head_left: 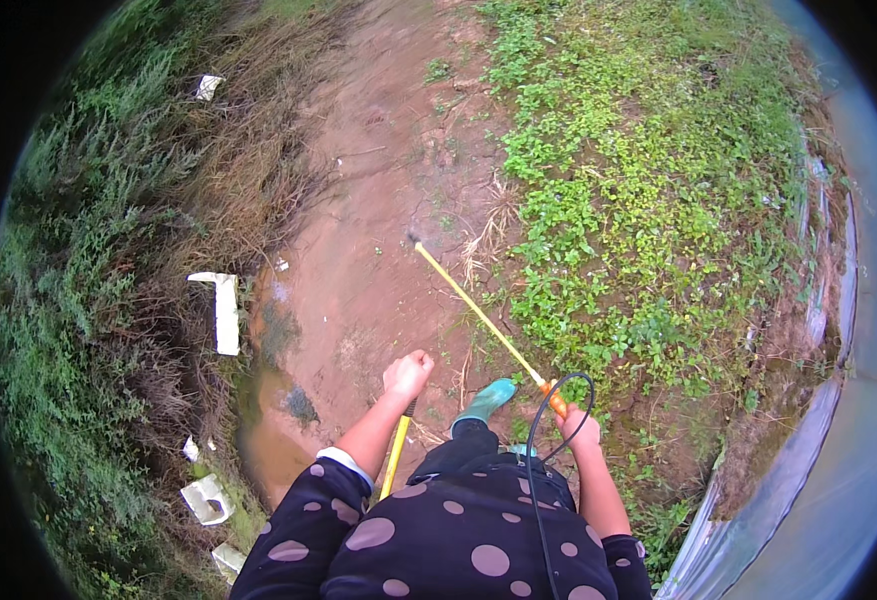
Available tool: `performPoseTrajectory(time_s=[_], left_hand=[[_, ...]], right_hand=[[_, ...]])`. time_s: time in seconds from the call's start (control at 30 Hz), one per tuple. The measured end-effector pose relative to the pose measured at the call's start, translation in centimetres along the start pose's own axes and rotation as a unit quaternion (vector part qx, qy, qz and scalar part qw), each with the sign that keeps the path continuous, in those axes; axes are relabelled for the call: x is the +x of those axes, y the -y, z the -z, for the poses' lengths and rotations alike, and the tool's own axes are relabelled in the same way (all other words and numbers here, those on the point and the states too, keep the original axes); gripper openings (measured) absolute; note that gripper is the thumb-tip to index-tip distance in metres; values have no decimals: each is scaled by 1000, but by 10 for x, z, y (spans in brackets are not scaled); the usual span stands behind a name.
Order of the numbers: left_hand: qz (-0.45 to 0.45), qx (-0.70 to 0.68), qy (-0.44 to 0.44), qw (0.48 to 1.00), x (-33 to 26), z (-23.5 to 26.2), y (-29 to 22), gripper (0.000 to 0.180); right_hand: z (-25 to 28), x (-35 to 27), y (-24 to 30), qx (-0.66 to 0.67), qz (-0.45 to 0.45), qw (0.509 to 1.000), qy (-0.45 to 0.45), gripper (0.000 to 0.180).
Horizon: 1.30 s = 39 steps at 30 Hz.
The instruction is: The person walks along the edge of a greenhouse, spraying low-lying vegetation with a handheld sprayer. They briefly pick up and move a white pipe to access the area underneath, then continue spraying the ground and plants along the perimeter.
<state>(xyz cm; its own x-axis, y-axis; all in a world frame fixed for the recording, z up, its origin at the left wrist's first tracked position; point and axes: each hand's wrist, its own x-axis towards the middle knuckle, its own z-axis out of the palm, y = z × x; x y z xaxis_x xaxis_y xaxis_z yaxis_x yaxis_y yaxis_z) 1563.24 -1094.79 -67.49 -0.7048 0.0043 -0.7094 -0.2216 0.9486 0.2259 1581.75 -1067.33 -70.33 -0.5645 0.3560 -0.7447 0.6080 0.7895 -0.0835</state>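
Observation:
In my right hand (pixel 580 430) is the orange handle (pixel 555 400) of a spray wand, the fingers wrapped round it. Its long yellow tube (pixel 478 312) slants forward and left over the path, ending in a dark tip. A black hose (pixel 531 460) loops up by the handle and runs back past my waist. My left hand (pixel 409 374) is closed in a fist at the dark-gripped end of a yellow pump lever (pixel 395 455), which rises from beside my left hip. The fist partly hides the grip.
I am on a reddish dirt path (pixel 358 260) in green boots (pixel 485 400). Low leafy plants (pixel 608 220) grow on the right, with plastic sheeting (pixel 788 480) beyond. Left are a muddy puddle (pixel 273 430), dry brush (pixel 248 150) and white foam pieces (pixel 226 312).

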Motion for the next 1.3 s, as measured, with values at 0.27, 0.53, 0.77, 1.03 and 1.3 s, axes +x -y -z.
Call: performPoseTrajectory(time_s=[0.27, 0.53, 0.77, 1.03, 1.3], left_hand=[[15, -207, 21, 978, 3, 2, 36, 25], [-37, -448, 81, 890, -20, 37, 30, 22], [-61, -424, 127, 894, -2, 31, -16, 18], [-83, -504, 416, 752, -40, 101, -86, 21], [-170, -397, 321, 843, -74, 125, -166, 19]], right_hand=[[-4, -42, -73, -158, -8, 983, 95, 31], [3, -81, -98, 47, -132, 988, -65, 34], [6, -88, -134, 283, -232, 902, -229, 30], [-28, -168, -201, 243, -311, 895, -207, 32], [-78, -192, -215, 316, -339, 863, -203, 28]])
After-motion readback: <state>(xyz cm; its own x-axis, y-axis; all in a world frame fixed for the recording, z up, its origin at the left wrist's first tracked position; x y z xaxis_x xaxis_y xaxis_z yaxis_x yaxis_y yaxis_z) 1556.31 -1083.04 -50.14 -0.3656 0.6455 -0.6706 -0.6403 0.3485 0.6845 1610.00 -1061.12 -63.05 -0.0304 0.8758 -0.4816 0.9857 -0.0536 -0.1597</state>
